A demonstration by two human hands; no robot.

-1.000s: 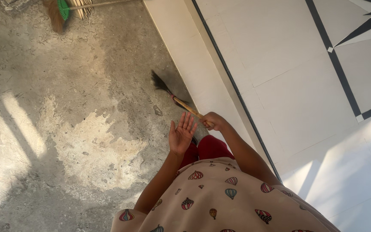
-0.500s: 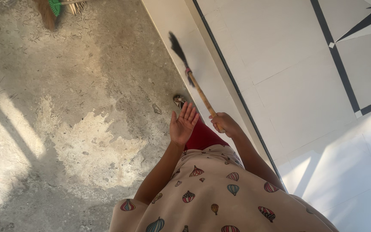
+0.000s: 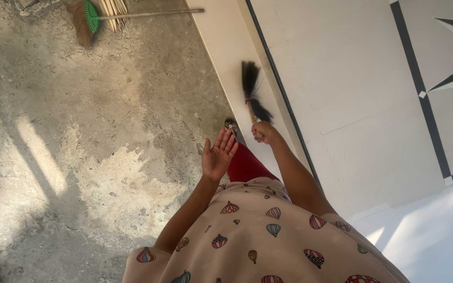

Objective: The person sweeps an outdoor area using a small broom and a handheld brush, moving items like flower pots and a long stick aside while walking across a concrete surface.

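- The right hand (image 3: 265, 131) is clenched around the wooden handle of a short broom (image 3: 251, 91); its dark, soft bristles fan out, blurred, over the pale smooth step (image 3: 221, 47) at the edge of the tiled floor (image 3: 352, 105).
- The left hand (image 3: 216, 155) is spread flat, palm showing, holding nothing, just beside the broom hand.
- The rough, pitted concrete ground (image 3: 79, 157) has a pale worn patch.
- A second broom (image 3: 100, 13), with a green collar and straw bristles, lies at the concrete's far edge.
- A patterned shoe toe (image 3: 231, 126) peeks out below red trousers (image 3: 245, 166).
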